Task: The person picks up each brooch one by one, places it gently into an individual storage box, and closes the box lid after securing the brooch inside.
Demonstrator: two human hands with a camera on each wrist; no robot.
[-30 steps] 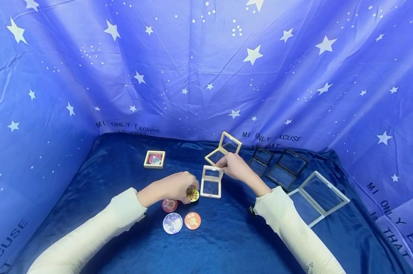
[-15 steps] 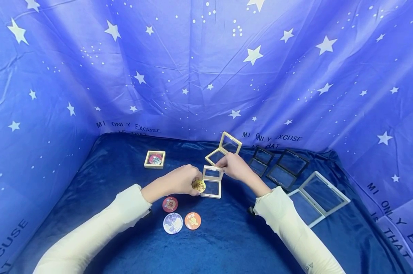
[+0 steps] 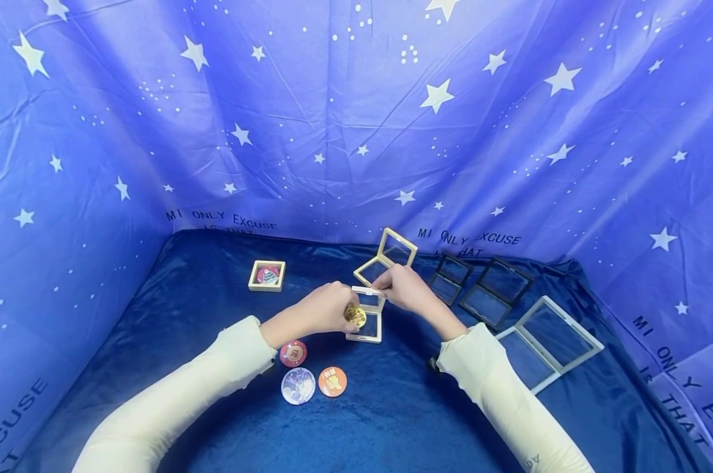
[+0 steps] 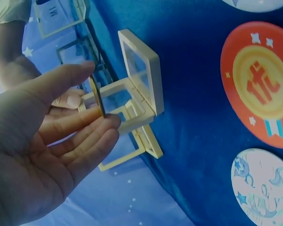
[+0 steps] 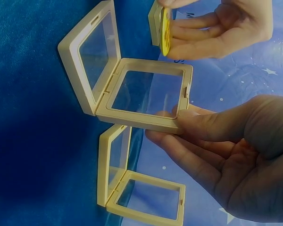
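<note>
Where the glossy round yellow badge [image 3: 355, 317] is: held up close to the square cream plastic frame [image 5: 112, 89], apart from it in your right-wrist view.
Left hand: your left hand [image 3: 330, 309] pinches the badge between thumb and fingers.
Right hand: your right hand [image 3: 405, 286] pinches the frame near a corner; its two clear-windowed halves are hinged open.
Slip risk: that thin rim seems to give you little purchase, so a loosened pinch could drop or twist the badge.
Window risk: the clear panes look delicate; if you push the badge's edge hard against one, it could scratch or dent.
Hinge risk: should you tug or release that corner, the frame might fold or skid.
Neighbour risk: a second cream plastic frame [image 5: 103, 169] stands open just behind, and your right knuckles could knock it.
</note>
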